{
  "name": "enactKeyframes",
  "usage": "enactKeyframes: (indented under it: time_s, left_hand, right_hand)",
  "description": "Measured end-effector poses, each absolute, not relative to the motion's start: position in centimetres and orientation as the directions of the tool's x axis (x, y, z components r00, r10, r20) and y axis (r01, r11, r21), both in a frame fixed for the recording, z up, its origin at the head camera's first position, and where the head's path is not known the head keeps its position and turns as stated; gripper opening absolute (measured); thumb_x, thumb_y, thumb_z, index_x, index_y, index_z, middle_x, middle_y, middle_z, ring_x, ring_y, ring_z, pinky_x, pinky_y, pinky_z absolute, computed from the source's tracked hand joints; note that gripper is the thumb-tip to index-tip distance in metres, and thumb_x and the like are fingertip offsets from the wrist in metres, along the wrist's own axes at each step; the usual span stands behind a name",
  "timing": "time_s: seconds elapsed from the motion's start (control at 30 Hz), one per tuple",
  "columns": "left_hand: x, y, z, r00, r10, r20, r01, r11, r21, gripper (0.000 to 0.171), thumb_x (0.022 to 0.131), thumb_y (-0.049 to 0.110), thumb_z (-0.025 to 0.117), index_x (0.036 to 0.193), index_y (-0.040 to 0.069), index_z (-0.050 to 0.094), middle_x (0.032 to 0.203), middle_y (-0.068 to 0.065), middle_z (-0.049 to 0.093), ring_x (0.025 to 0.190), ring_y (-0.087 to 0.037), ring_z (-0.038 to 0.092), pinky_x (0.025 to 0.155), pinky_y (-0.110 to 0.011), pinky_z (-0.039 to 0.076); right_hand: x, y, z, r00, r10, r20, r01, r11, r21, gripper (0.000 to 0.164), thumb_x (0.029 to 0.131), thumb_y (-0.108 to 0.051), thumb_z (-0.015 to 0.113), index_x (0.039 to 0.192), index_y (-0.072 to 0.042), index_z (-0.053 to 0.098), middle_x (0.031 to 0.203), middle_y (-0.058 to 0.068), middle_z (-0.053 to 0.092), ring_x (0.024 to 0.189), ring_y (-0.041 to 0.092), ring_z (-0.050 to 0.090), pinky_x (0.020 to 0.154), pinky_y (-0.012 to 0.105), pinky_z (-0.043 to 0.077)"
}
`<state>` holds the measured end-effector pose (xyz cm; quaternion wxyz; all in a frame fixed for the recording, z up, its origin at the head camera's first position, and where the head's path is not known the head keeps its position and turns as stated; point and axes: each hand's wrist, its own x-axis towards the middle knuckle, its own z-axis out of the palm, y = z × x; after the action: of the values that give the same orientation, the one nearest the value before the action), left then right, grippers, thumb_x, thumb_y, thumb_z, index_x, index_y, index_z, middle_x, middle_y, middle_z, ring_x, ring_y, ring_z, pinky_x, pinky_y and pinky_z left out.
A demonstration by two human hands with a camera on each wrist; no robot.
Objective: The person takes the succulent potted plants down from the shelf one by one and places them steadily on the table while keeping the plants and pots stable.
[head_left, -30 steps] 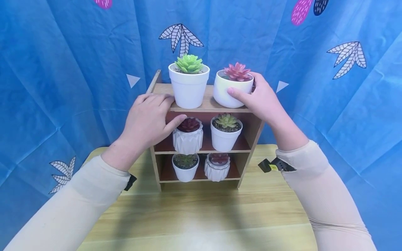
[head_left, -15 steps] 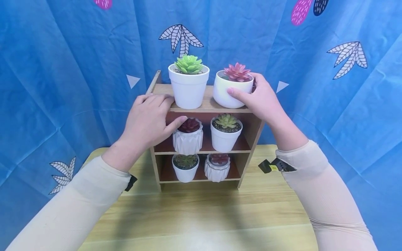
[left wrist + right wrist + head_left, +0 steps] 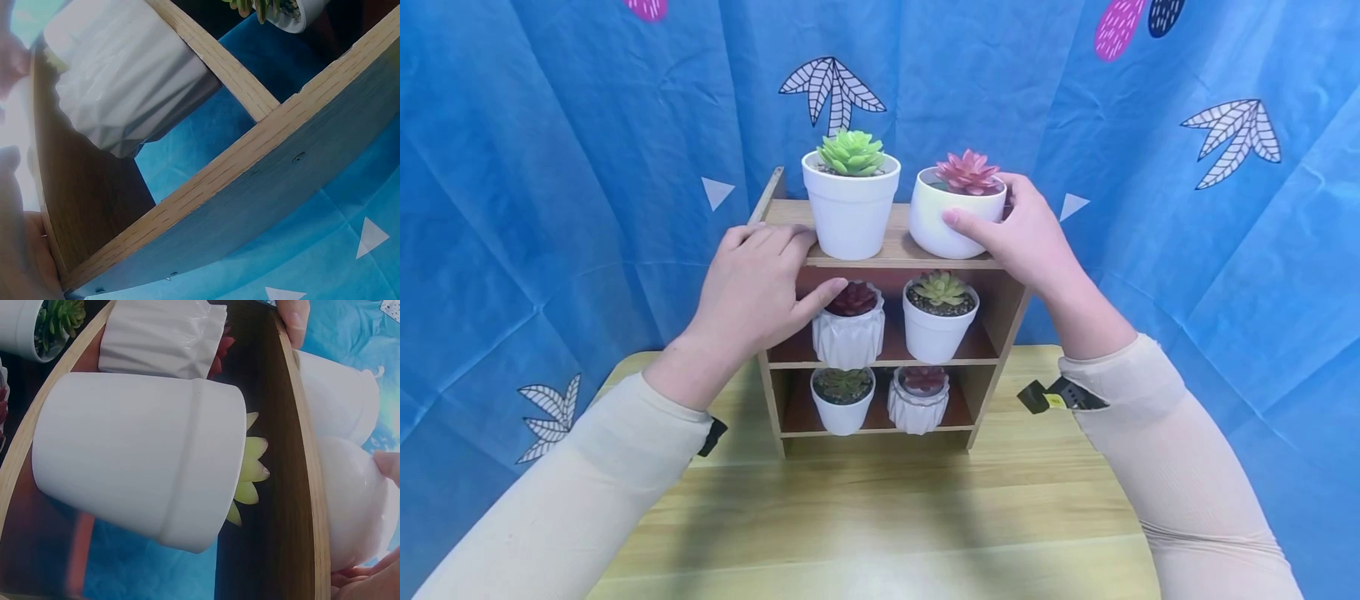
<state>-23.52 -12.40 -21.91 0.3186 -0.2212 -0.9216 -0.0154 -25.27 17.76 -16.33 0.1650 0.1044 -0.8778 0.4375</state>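
Note:
My right hand [image 3: 1033,237] holds a rounded white pot with a red succulent [image 3: 967,175] on the top board of a small wooden shelf [image 3: 786,212]. Its thumb lies across the pot's front, and the other fingers are partly hidden behind it. My left hand [image 3: 748,287] rests on the top board's left end, fingers flat beside a white pot with a green succulent [image 3: 853,204]. The left thumb reaches out in front of the shelf, near the ridged white pot [image 3: 848,337] on the middle level. In the right wrist view, right-hand fingers [image 3: 378,578] touch the rounded pot [image 3: 356,506].
Beside the ridged pot on the middle level stands a smooth white pot [image 3: 936,333] with a pale green succulent. Two smaller pots, one smooth [image 3: 842,412] and one ridged [image 3: 917,412], occupy the lowest level. A blue patterned curtain [image 3: 625,167] hangs behind the wooden table [image 3: 880,525].

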Motion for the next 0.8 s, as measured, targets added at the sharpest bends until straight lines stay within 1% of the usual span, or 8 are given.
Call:
enactKeyframes:
  time_s: [0.17, 0.33, 0.57, 0.8]
  left_hand:
    - [-23.5, -12.4, -21.9, -0.710, 0.398, 0.581, 0.412, 0.904, -0.115, 0.074, 0.092, 0.067, 0.052, 0.139, 0.009, 0.055, 0.133, -0.014, 0.061, 0.125, -0.034, 0.053, 0.104, -0.053, 0.036]
    - [-23.4, -12.4, -21.8, -0.727, 0.398, 0.559, 0.406, 0.906, -0.116, 0.079, 0.091, 0.069, 0.051, 0.141, 0.009, 0.053, 0.135, -0.014, 0.060, 0.126, -0.034, 0.052, 0.106, -0.054, 0.035]
    - [-23.4, -12.4, -21.8, -0.723, 0.403, 0.561, 0.408, 0.905, -0.123, 0.079, 0.091, 0.070, 0.051, 0.141, 0.008, 0.053, 0.135, -0.014, 0.060, 0.126, -0.034, 0.052, 0.104, -0.054, 0.036]
    - [-23.5, -12.5, -21.9, -0.702, 0.416, 0.577, 0.420, 0.897, -0.137, 0.079, 0.090, 0.069, 0.052, 0.139, 0.007, 0.054, 0.133, -0.014, 0.061, 0.125, -0.033, 0.053, 0.104, -0.053, 0.036]
  right_hand:
    - [-25.0, 17.9, -16.3, -0.923, -0.043, 0.383, -0.333, 0.591, -0.735, 0.093, 0.081, -0.054, 0.076, 0.150, -0.006, 0.035, 0.145, 0.013, 0.047, 0.130, 0.026, 0.048, 0.109, 0.047, 0.040]
    - [-24.7, 18.2, -16.2, -0.925, -0.030, 0.378, -0.319, 0.599, -0.735, 0.095, 0.080, -0.055, 0.077, 0.150, -0.007, 0.035, 0.146, 0.011, 0.047, 0.130, 0.024, 0.047, 0.110, 0.044, 0.039]
    - [-24.0, 18.7, -15.8, -0.921, -0.013, 0.389, -0.321, 0.590, -0.741, 0.094, 0.081, -0.054, 0.077, 0.150, -0.007, 0.035, 0.146, 0.011, 0.048, 0.130, 0.023, 0.049, 0.109, 0.042, 0.041]
    - [-23.6, 19.4, -15.5, -0.919, -0.010, 0.394, -0.324, 0.588, -0.741, 0.093, 0.082, -0.052, 0.077, 0.151, -0.007, 0.035, 0.146, 0.012, 0.048, 0.129, 0.026, 0.049, 0.109, 0.045, 0.042]
